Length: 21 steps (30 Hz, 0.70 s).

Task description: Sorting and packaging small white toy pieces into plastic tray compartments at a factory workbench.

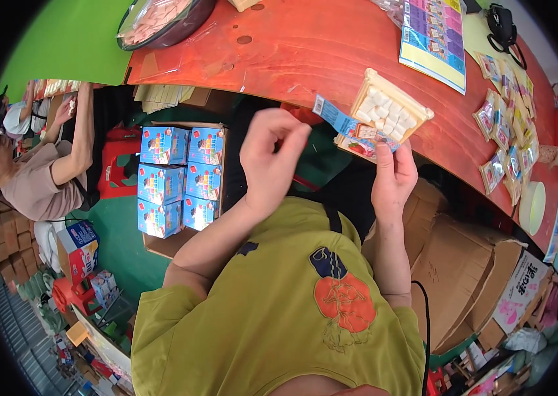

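My right hand (394, 175) grips a cream-coloured, bread-slice-shaped tray (366, 99) with rows of small white blocks (388, 113) in it. Its thumb presses near a blue printed card strip (338, 117), which sticks out at the tray's lower left. More printed card shows below the tray, partly covered by my thumb. To the left, my left hand (269, 155) is closed, with thumb and forefinger tips together just short of the strip. Whether anything small sits in that pinch cannot be made out.
An open carton (223, 178) of blue printed boxes (161, 181) stands left of my lap. On the red table (279, 53) are a bowl (190, 30) of pink pieces, a printed sheet (432, 49), small packets (506, 132) and a pale green bowl (532, 208). Another person (44, 165) sits at far left.
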Motion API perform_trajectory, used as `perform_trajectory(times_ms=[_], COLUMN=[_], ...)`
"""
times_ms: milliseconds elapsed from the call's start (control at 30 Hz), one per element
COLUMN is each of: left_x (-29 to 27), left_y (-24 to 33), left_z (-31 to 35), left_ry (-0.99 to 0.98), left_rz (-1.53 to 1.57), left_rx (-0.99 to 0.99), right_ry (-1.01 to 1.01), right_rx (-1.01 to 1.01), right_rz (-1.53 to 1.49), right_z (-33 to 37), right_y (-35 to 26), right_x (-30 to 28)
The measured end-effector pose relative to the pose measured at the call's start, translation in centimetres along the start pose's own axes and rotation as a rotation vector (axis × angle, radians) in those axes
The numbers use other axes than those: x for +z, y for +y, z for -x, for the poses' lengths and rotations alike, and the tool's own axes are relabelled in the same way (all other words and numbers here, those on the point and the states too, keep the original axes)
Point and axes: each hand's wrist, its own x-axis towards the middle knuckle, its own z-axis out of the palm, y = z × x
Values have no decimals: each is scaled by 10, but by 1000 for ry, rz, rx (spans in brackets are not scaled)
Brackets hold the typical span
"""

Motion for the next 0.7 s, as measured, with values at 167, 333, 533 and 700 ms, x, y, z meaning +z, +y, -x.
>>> perform_trajectory(times_ms=[167,333,533,700], left_x=[15,-4,-25,-29], left_y=[19,39,48,57], left_z=[14,13,-7,-20], left_ry=[-84,-200,-368,-676], left_rz=[62,22,53,39], left_rx=[29,213,453,471], right_ry=[-49,-172,-408,-459], right_rx=[-383,-690,-708,-640], right_rz=[475,454,422,335], right_z=[13,14,7,7], right_y=[-16,-30,-51,-44], right_x=[17,23,12,9])
